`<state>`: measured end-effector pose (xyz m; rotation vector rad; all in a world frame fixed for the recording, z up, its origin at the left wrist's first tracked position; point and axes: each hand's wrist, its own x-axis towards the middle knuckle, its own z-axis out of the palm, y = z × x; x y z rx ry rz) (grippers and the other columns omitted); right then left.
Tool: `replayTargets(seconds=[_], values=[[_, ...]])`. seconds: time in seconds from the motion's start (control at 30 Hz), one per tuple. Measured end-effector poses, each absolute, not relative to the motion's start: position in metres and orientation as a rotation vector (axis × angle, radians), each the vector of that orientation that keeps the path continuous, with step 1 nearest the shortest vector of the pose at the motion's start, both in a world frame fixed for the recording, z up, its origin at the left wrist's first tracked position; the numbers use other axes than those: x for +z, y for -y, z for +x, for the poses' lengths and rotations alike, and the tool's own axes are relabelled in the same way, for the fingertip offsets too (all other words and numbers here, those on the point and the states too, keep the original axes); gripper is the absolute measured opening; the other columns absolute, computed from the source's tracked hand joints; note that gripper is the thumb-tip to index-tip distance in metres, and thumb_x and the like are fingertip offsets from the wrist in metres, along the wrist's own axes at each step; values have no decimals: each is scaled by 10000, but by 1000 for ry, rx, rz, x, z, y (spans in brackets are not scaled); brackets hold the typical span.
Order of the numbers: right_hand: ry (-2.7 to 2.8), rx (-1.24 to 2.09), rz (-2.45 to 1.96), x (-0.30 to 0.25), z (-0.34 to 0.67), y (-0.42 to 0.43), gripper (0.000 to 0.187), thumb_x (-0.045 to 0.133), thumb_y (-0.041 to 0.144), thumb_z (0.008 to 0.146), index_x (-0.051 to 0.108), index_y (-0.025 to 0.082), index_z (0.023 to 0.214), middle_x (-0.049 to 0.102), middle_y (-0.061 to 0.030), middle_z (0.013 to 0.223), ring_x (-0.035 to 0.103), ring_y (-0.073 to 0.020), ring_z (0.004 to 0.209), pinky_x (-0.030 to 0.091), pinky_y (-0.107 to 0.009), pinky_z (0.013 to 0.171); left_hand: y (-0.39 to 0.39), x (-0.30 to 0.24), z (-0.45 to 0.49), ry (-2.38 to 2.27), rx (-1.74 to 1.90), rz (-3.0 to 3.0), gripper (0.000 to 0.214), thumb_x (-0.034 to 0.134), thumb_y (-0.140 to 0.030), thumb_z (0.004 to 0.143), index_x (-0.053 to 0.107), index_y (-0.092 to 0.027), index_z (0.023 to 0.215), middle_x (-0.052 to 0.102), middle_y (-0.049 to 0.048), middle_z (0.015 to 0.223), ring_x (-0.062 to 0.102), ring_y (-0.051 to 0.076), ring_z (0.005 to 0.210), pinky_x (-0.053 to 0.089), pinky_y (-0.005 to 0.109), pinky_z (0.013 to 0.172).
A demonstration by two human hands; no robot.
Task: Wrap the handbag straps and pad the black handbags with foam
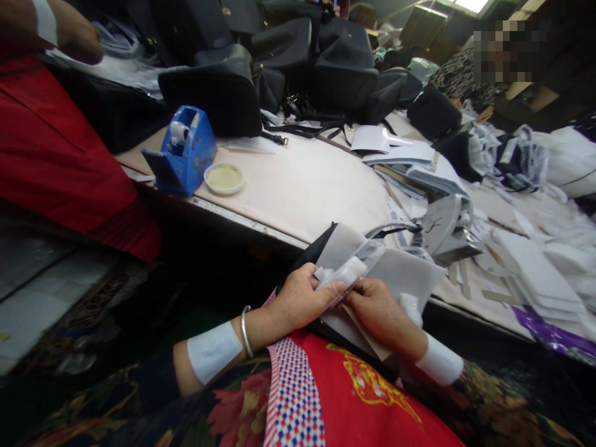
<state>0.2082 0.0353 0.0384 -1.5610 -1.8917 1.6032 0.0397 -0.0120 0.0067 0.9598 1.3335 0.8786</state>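
In my lap, against the table edge, leans a black bag, mostly hidden under pale grey-white sheets (405, 270). A strap wrapped in clear plastic (372, 251) rises from it, with white padding around part of it. My left hand (300, 301) is closed round this wrapped strap, thumb on top. Close beside it, my right hand (379, 313) has its fingers pinched together at the lower end of the wrapping; the fingertips are partly hidden. Below the right hand a sheet edge sticks out, and a lump of white wrapping (410, 308) lies just beyond it.
On the table (298, 180) stand a blue tape dispenser (184, 152) and a round dish of yellowish stuff (224, 178). Black bags (214, 93) crowd the back. At right lie a metal-ended tool (449, 230) and stacked white sheets (540, 267). A co-worker's arm (69, 34) reaches in at left.
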Motion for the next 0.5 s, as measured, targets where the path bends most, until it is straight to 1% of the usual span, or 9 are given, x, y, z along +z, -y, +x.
replayTargets(seconds=[0.13, 0.27, 0.4, 0.5], values=[[1813, 1675, -1522, 40, 208, -35, 241, 587, 326, 791, 754, 155, 759, 741, -33, 755, 652, -201, 731, 520, -310, 761, 11, 2, 38, -1124, 884, 788, 480, 722, -580, 784, 616, -162, 995, 754, 71, 880, 726, 208, 754, 532, 255, 598], [1743, 1761, -1494, 43, 209, -35, 234, 621, 350, 773, 692, 165, 650, 706, -21, 691, 614, -176, 691, 501, -288, 730, 11, 3, 36, -988, 905, 653, 495, 755, -561, 764, 641, -152, 1018, 752, 73, 906, 727, 206, 781, 557, 284, 673], [1694, 1799, -1488, 39, 211, -33, 239, 644, 356, 761, 662, 160, 625, 685, -19, 669, 583, -161, 660, 485, -284, 703, 10, 6, 35, -1098, 810, 798, 502, 720, -571, 779, 680, -129, 1013, 753, 97, 934, 717, 223, 795, 545, 289, 665], [1648, 1810, -1489, 36, 213, -31, 233, 648, 361, 765, 666, 156, 656, 678, -17, 671, 580, -158, 660, 481, -280, 693, 9, 8, 36, -1232, 753, 983, 501, 675, -587, 801, 704, -133, 1012, 752, 93, 918, 703, 229, 799, 529, 279, 643]])
